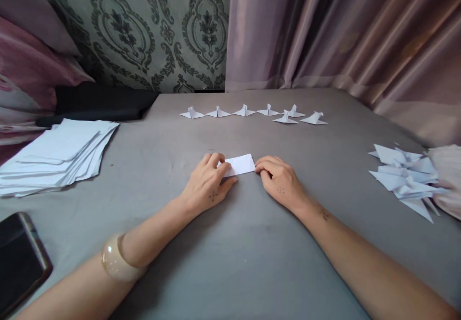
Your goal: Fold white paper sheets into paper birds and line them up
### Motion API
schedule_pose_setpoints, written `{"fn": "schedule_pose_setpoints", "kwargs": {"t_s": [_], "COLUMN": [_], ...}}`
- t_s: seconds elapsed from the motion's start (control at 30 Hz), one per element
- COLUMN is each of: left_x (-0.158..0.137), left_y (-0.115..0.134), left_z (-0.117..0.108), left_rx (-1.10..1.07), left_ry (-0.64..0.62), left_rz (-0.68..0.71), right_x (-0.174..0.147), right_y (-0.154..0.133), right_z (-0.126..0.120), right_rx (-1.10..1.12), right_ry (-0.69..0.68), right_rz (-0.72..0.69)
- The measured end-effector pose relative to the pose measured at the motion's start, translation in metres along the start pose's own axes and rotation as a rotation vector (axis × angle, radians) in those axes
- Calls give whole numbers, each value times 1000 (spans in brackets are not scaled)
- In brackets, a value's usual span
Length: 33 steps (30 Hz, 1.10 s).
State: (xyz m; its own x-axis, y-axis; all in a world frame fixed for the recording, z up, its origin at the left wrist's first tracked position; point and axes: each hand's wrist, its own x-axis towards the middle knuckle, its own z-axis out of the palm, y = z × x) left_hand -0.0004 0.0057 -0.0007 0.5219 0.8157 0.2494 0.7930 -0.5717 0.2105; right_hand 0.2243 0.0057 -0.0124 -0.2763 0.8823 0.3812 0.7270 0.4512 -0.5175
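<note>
A small folded piece of white paper lies on the grey cloth in the middle of the view, its long side running left to right. My left hand grips its left end, fingers curled over the top and the thumb along the near side. At the opposite end, the bent fingertips of my right hand are closed together on the right edge of the paper. The fingers cover both ends of the paper.
Several folded paper birds stand in a row at the back. More folded birds are heaped at the right. A stack of white paper sheets lies left, with a dark phone nearer me and black cloth behind.
</note>
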Motion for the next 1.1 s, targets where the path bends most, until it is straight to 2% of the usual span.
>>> {"fn": "schedule_pose_setpoints", "kwargs": {"t_s": [0.1, 0.27, 0.37, 0.43, 0.5, 0.6, 0.7, 0.8, 0.87, 1.1], "left_x": [5, 8, 8, 7, 8, 9, 9, 6, 4, -4], "left_y": [-6, -4, 0, 3, 5, 11, 18, 20, 17, 3], "left_z": [4, 1, -4, -6, -8, -7, -5, -3, -2, 3], "left_rx": [-60, 119, 60, -176, -554, -1103, -1334, -1322, -1240, -513], "left_ry": [19, -20, 42, 158, 240, 234, 173, 119, 133, 158], "left_rz": [52, 128, 97, -57, -277, -536, -644, -647, -571, -117], "right_x": [2, 4, 5, 6, 6, 5, 2, 1, 2, 4], "right_y": [4, 4, 0, -3, -9, -20, -29, -31, -29, -24], "right_z": [3, 4, 4, 3, 2, 4, 7, 9, 9, 6], "right_rx": [93, 137, 178, 274, 433, 709, 879, 886, 867, 754], "right_ry": [66, 144, 180, 220, 235, 155, 72, 53, 51, -74], "right_rz": [60, 125, 209, 279, 338, 410, 459, 479, 481, 521]}}
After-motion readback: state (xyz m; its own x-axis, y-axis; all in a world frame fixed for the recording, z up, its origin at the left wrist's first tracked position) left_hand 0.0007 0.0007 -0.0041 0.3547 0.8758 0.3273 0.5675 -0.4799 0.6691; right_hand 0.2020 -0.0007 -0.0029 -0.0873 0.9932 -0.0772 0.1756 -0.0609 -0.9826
